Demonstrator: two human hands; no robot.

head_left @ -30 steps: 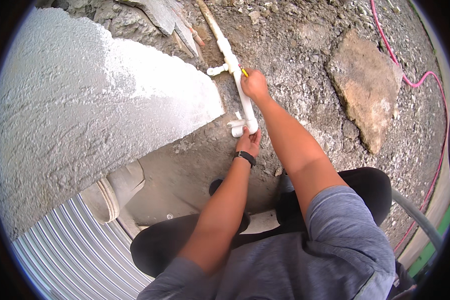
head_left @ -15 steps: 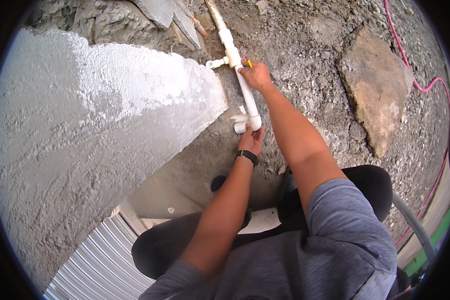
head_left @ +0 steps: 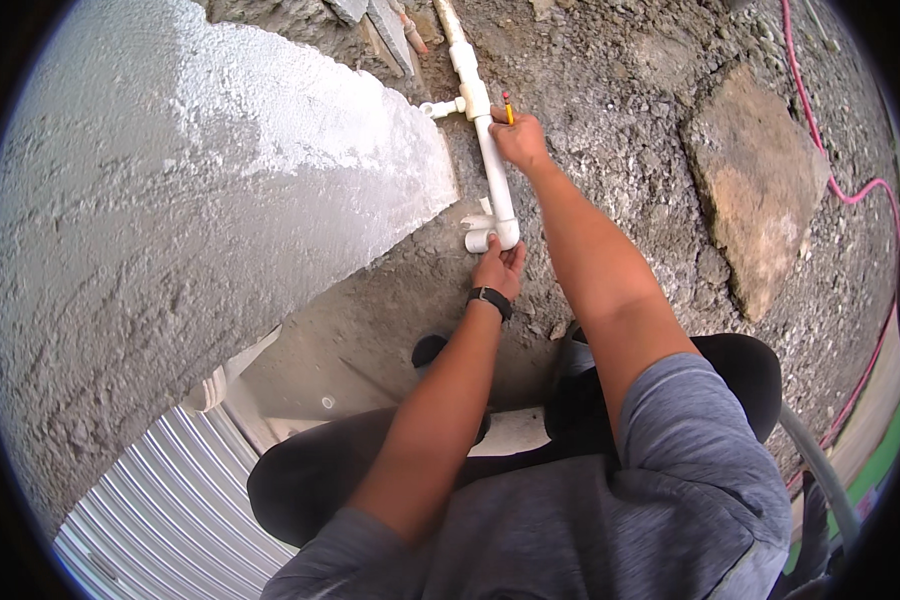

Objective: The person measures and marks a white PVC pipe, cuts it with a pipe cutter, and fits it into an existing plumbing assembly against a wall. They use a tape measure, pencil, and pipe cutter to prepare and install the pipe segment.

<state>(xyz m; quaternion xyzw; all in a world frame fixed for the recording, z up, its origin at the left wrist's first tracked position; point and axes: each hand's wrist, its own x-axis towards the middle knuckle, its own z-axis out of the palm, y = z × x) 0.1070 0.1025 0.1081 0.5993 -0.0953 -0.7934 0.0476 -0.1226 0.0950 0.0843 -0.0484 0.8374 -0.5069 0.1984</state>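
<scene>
A white plastic pipe [head_left: 495, 172] runs down from a tee fitting [head_left: 477, 98] to a white elbow fitting [head_left: 507, 234], whose open end points left. My left hand [head_left: 498, 270], a dark watch at its wrist, holds the elbow from below, the thumb on its near left side and the fingers at its right. Higher up, my right hand [head_left: 522, 140] grips the pipe just below the tee. A yellow pencil [head_left: 509, 108] with a red end sticks up from that hand. A small side branch [head_left: 440, 109] leaves the tee toward the wall. My right palm's inner side is hidden.
A rough grey plastered wall [head_left: 300, 130] stands close on the left. On the rocky soil at right lies a large flat stone [head_left: 760, 190], with a pink hose [head_left: 852, 199] beyond it. Corrugated metal sheet [head_left: 170, 510] is at lower left. Broken slabs [head_left: 390, 35] lie at the top.
The view has shifted slightly, the wall and tee showing a little differently. The pencil in my right hand now stands more upright. Both hands keep their places on the pipe and elbow.
</scene>
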